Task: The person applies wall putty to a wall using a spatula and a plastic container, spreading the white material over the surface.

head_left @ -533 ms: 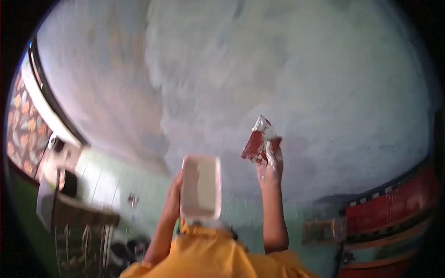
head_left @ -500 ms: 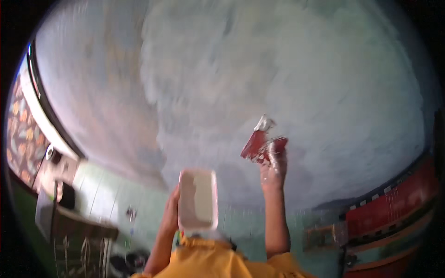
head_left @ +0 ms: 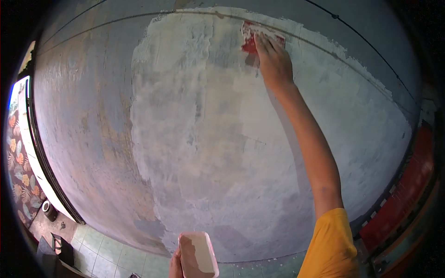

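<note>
My right hand reaches high up with the arm stretched out, its fingers pressing a red putty spreader against the wall. White putty is smeared over the spreader's upper part. A broad pale coat covers the wall's middle, while its left part shows grey and brownish patches. Low in the view, my left hand grips the left side of a pinkish rectangular tub. Smooth cream-white putty lies inside the tub; the tub's bottom end is cut off by the picture's edge.
Cables run across the upper wall. Pale green tiles floor the lower left, where a dark box-like object and a dark round container stand. A leaf-patterned surface is at far left, a red piece at right.
My right hand has risen from mid-height to the upper wall with the spreader, now pressed on it. The view has tilted up, so the tub sits lower in the picture.
</note>
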Demonstrator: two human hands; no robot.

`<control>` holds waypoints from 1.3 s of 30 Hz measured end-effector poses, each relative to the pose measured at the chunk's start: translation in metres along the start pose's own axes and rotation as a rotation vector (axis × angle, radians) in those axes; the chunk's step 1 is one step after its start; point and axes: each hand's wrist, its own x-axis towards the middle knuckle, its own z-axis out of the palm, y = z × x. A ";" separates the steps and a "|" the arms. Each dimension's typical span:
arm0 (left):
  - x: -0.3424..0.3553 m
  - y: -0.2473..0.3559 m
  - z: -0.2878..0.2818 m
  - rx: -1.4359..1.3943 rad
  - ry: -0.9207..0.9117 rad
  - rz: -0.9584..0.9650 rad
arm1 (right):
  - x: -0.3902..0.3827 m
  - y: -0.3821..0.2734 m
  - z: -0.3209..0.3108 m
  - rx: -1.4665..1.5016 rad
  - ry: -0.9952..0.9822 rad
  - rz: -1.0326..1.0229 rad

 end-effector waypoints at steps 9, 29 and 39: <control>0.021 0.000 -0.006 -0.007 -0.018 -0.017 | -0.084 -0.065 -0.056 0.274 -0.143 0.017; 0.013 -0.004 -0.052 -0.043 0.125 0.039 | -0.081 -0.093 -0.072 0.515 -0.211 0.094; 0.015 -0.020 -0.017 -0.048 0.076 0.013 | -0.050 -0.031 0.014 0.117 -0.118 -0.126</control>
